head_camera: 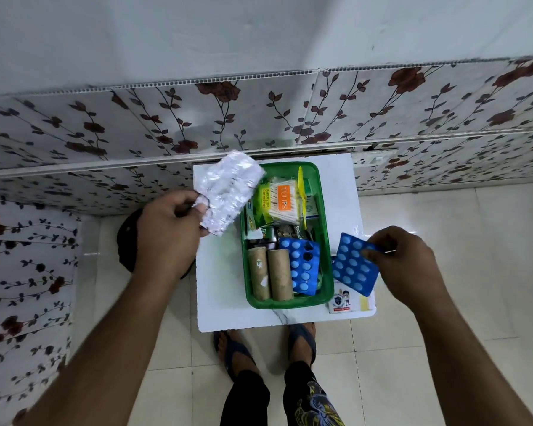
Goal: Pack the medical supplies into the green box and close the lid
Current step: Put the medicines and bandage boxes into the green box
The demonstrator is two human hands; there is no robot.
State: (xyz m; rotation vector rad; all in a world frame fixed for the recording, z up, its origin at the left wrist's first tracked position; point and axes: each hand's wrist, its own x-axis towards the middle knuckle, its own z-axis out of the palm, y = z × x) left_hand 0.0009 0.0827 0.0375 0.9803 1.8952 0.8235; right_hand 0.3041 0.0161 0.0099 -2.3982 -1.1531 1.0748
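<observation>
To the left of the green box (326, 241), the left hand (166, 229) is pinching a crinkled silver blister sheet (228, 192) between thumb and fingers; the hand is gripping the sheet's lower left corner, and the sheet is hanging in the air above the box's left rim, its upper end tilting toward the flowered wall panel (105, 124). A dark round object (126, 241) is lying on the floor beyond that hand, left of the box and mostly hidden by the wrist.

The green box is sitting open on a small white desk (222, 296), with no lid on it. Inside the box, at its far end, a pack of cotton swabs (279, 201) is lying with an orange label showing. At the box's near left, two brown cardboard rolls (270, 273) are lying side by side, touching each other. Just right of them, still inside the box, a blue blister pack (302, 265) of pale round tablets is leaning against the right wall.

Right of the box, the right hand (403, 262) is clamping a second blue blister pack (351, 265) by its upper right edge, holding it just outside the box's right rim. Beneath that pack, a small white printed carton (345, 302) is resting on the desk, close beside the box's near right corner.
</observation>
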